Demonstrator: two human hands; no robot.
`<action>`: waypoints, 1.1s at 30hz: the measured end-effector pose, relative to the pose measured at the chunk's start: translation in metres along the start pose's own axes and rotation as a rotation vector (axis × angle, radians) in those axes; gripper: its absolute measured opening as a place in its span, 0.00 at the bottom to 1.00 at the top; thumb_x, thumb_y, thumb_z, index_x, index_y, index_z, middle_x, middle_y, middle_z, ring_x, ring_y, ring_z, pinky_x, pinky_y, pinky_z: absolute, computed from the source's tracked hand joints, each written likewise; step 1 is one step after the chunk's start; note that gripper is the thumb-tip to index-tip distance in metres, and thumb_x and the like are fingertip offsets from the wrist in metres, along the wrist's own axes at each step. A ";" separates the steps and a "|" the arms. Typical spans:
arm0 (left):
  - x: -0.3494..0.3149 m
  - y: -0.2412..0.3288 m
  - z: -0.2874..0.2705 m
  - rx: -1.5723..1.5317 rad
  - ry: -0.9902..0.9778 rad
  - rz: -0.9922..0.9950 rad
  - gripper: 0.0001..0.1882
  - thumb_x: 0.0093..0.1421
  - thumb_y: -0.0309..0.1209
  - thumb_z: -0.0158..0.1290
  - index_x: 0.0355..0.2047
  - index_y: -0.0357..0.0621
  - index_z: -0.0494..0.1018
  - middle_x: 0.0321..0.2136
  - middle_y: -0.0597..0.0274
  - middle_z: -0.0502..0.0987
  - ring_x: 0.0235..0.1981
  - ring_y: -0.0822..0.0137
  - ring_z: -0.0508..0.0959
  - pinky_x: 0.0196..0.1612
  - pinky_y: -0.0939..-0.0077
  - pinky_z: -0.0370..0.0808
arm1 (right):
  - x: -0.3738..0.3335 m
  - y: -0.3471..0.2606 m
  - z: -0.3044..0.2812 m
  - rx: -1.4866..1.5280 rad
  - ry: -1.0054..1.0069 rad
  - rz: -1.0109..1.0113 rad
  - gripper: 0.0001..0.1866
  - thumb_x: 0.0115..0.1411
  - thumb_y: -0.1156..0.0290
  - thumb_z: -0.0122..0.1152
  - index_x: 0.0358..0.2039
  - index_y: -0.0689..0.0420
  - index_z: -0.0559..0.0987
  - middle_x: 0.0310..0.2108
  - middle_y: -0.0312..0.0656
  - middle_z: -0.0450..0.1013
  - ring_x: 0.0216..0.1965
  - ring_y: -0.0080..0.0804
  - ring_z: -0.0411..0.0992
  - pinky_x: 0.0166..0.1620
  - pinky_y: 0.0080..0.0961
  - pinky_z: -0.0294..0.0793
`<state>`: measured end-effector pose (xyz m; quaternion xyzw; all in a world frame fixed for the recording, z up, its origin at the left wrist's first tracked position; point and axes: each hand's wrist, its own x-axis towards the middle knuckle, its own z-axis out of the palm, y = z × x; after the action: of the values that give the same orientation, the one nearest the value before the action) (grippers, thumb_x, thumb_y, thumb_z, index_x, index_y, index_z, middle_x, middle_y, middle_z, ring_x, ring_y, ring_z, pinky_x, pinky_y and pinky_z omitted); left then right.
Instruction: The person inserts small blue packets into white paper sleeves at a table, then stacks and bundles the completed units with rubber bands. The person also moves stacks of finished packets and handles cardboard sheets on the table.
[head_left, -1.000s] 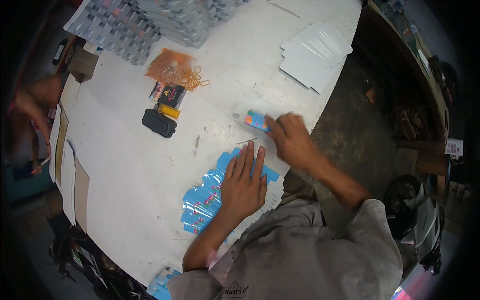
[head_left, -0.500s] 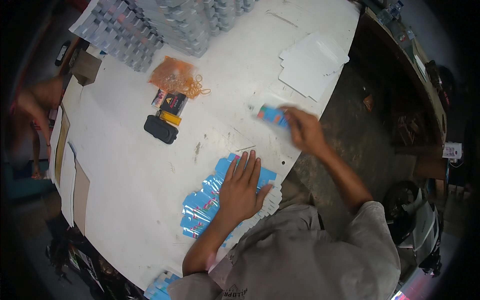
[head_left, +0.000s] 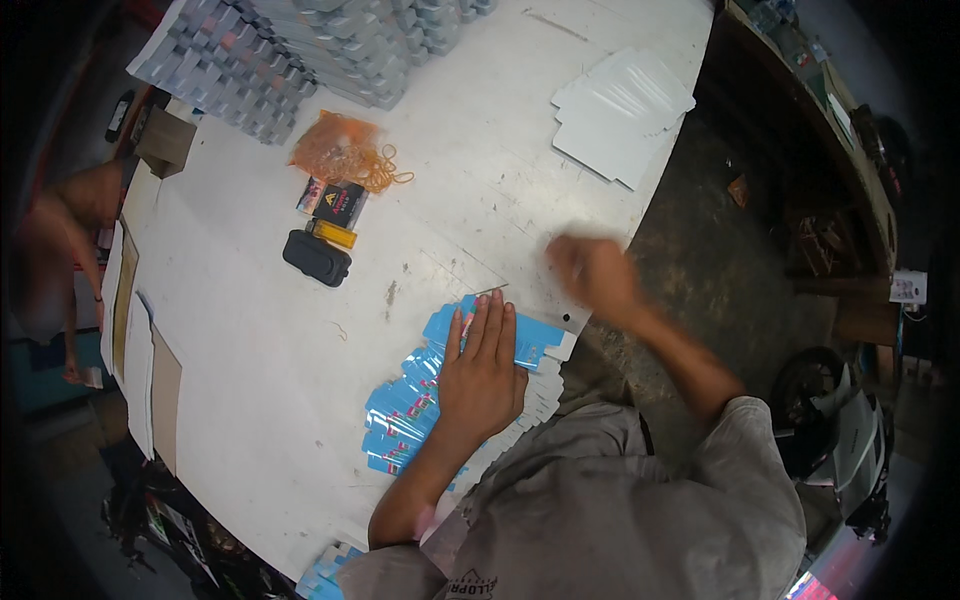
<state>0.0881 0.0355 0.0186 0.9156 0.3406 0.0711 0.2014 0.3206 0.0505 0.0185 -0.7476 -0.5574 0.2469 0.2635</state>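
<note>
A scuffed white counter (head_left: 250, 310) stands here, tall stacks of grey cartons (head_left: 345, 45) at its far end and a fan of flat white pieces (head_left: 610, 125) near its right edge. This side of the stacks lie an orange bag (head_left: 328, 142) with tan bands (head_left: 385, 174), a black pack (head_left: 340, 206), a small yellow object (head_left: 334, 235) and a black case (head_left: 316, 259); by the front edge, flat blue cartons (head_left: 400, 418) spread overlapping.

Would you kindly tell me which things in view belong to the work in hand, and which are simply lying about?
Likely part of the work:
fanned blue cartons, under the left hand

Apparently just lying about:
black case
small yellow object
dark box
</note>
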 end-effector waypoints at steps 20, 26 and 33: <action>-0.001 0.003 -0.007 0.071 -0.054 0.029 0.45 0.58 0.41 0.58 0.74 0.41 0.58 0.75 0.43 0.54 0.76 0.44 0.54 0.75 0.38 0.45 | -0.040 -0.007 0.017 -0.240 -0.336 -0.339 0.12 0.56 0.76 0.62 0.42 0.60 0.82 0.32 0.49 0.77 0.40 0.48 0.77 0.44 0.43 0.71; -0.002 -0.001 -0.010 -0.123 -0.025 0.025 0.49 0.55 0.39 0.60 0.75 0.42 0.54 0.76 0.45 0.51 0.77 0.43 0.49 0.75 0.33 0.42 | 0.028 0.007 -0.027 0.100 -0.073 -0.069 0.20 0.63 0.62 0.69 0.49 0.63 0.82 0.35 0.50 0.81 0.39 0.45 0.79 0.44 0.39 0.77; -0.005 -0.001 -0.001 -0.133 0.133 0.016 0.42 0.66 0.44 0.54 0.75 0.38 0.53 0.73 0.28 0.49 0.76 0.34 0.48 0.73 0.30 0.42 | -0.022 -0.029 -0.030 0.375 -0.323 -0.028 0.10 0.64 0.71 0.67 0.42 0.65 0.83 0.27 0.49 0.79 0.29 0.31 0.80 0.34 0.29 0.77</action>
<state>0.0836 0.0334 0.0195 0.8961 0.3405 0.1560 0.2382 0.3141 0.0326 0.0618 -0.6286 -0.5470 0.4587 0.3088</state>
